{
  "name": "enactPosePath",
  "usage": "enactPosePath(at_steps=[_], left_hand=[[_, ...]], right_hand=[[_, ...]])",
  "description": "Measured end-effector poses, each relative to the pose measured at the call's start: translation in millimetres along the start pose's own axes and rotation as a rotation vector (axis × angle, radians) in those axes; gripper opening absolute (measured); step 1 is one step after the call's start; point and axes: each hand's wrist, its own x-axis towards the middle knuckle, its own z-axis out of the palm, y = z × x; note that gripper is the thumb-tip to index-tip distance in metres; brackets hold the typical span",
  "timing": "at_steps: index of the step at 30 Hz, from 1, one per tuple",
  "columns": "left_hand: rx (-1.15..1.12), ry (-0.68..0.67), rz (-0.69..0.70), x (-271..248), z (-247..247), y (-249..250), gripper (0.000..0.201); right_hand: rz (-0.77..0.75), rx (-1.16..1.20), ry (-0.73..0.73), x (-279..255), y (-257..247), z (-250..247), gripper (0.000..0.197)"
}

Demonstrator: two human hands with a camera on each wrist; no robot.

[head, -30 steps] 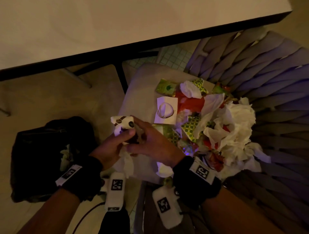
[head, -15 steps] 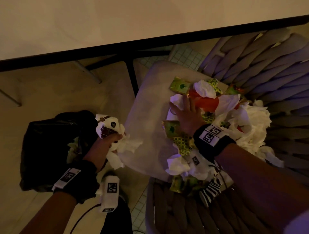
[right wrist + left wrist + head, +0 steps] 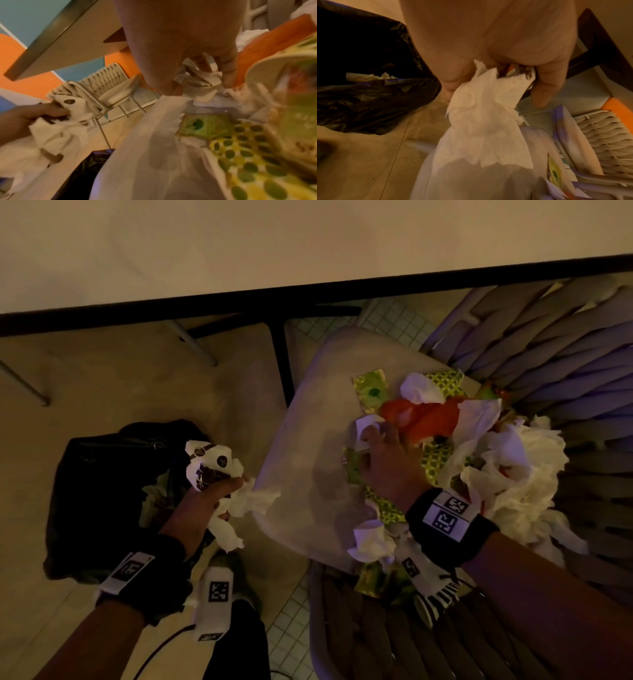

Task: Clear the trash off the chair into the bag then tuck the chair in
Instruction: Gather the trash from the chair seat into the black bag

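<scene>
A woven chair with a pale seat cushion (image 3: pixel 308 467) holds a heap of trash (image 3: pixel 486 460): white napkins, green dotted wrappers, an orange-red wrapper. My left hand (image 3: pixel 205 498) grips a bunch of white napkins and a brown-printed wrapper (image 3: pixel 212 463) over the edge of the black bag (image 3: pixel 102 494) on the floor; the napkins (image 3: pixel 481 121) hang from its curled fingers. My right hand (image 3: pixel 387 453) reaches into the heap, its fingers curled round a crumpled white paper (image 3: pixel 200 83) beside the orange-red wrapper (image 3: pixel 424 416).
A white table with a dark edge (image 3: pixel 308 292) runs across the top, its dark leg (image 3: pixel 281 364) just left of the chair. The bag holds some white napkins (image 3: pixel 370 77). Another woven chair (image 3: pixel 106 86) stands across the floor.
My left hand carried the napkin bunch left from the cushion to the bag's edge. My right hand let go of it, reached right into the heap and curled round a white paper.
</scene>
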Motion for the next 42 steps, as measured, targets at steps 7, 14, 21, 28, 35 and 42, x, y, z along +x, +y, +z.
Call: enactPosePath(at_steps=[7, 14, 21, 28, 35, 42], left_hand=[[-0.014, 0.019, 0.021, -1, -14, -7, 0.018], [-0.014, 0.055, 0.035, -5, -36, -15, 0.018], [-0.046, 0.056, 0.046, -7, -52, -16, 0.02], [-0.082, 0.031, -0.044, 13, -105, -26, 0.018], [-0.091, 0.08, -0.056, 18, -173, -39, 0.044], [-0.107, 0.158, -0.134, 35, -256, -66, 0.022]], right_hand=[[0.068, -0.37, -0.122, -9, -25, 26, 0.045], [0.107, -0.21, -0.153, -15, -23, -1, 0.034], [0.15, 0.358, 0.038, -29, -19, -57, 0.038], [0.231, 0.448, -0.08, -17, -45, -92, 0.057], [0.218, 0.742, -0.171, -3, -97, -97, 0.03], [-0.016, 1.018, -0.522, 18, -260, -2, 0.033]])
